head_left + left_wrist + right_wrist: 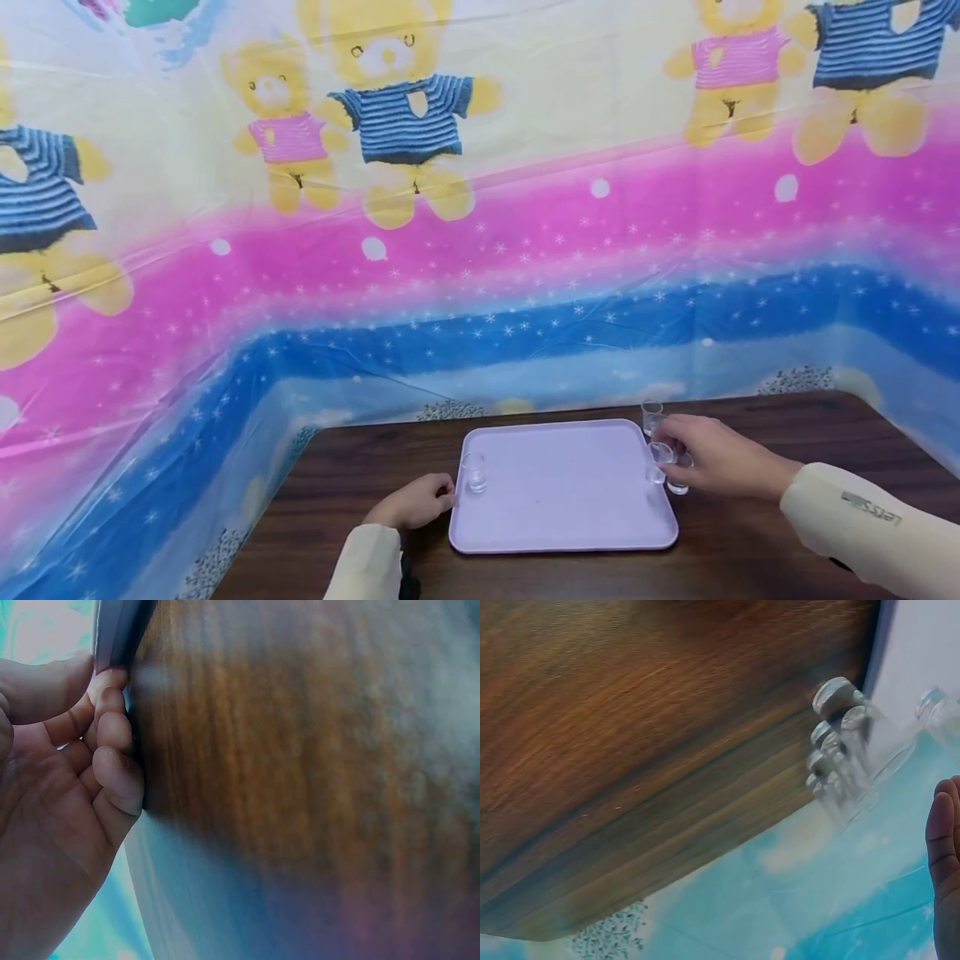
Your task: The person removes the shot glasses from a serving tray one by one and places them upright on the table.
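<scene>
A pale lilac tray [562, 492] lies on the dark wooden table. My left hand [412, 502] is at its left side, and in the left wrist view the thumb and fingertips pinch the tray's edge [114, 634]. My right hand [723, 457] holds a small clear shot glass [657, 465] over the tray's right rim; this glass [939, 716] hangs by the fingers in the right wrist view. Another shot glass [475, 475] stands upright on the tray's left part. Beyond the tray's right edge, more shot glasses [844, 742] stand in a group, partly hidden by the right hand in the head view.
The wooden table [337, 467] has its back edge against a hanging cloth [525, 242] printed with bears. One clear glass [652, 412] stands near the tray's back right corner, and another [679, 483] sits beside the right rim.
</scene>
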`<state>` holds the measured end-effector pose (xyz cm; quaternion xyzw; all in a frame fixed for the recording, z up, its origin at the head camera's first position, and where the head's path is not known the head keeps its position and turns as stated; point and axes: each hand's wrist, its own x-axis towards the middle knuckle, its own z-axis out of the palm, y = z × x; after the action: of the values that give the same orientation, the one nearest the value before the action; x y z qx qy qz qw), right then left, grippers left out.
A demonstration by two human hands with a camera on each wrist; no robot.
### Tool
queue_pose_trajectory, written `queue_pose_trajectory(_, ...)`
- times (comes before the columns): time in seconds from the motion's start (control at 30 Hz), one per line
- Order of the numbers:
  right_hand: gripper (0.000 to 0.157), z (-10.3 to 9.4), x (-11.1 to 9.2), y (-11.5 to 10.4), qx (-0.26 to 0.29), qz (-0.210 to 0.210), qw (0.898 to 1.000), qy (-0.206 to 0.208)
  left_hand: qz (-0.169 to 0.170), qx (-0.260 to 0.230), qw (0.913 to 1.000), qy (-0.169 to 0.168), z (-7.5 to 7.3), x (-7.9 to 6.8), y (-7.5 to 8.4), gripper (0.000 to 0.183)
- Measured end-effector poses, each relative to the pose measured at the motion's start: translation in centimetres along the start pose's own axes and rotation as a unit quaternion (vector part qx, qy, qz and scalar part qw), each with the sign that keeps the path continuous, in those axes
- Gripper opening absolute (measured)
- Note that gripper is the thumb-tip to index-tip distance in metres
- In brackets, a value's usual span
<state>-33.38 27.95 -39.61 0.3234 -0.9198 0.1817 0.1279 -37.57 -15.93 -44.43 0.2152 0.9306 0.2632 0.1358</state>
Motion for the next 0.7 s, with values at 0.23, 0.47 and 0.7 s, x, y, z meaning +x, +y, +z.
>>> queue_pose_trajectory(0.23, 0.024, -0.3, -1.6, 0.8, -0.016, -0.009, 1.0, 0.01, -0.002, 0.006, 0.9999, -0.009, 0.1, 0.3, -0.4, 0.015)
queue_pose_trajectory(0.47, 0.024, -0.2, -3.3, 1.5, -0.01, -0.019, 0.999, 0.023, 0.003, 0.007, 1.0, -0.005, 0.1, 0.5, -0.5, 0.015)
queue_pose_trajectory(0.7, 0.023, 0.7, -4.1, 2.1, 0.016, 0.024, 1.0, 0.0, 0.001, 0.003, 1.0, -0.006, 0.1, 0.4, -0.5, 0.014)
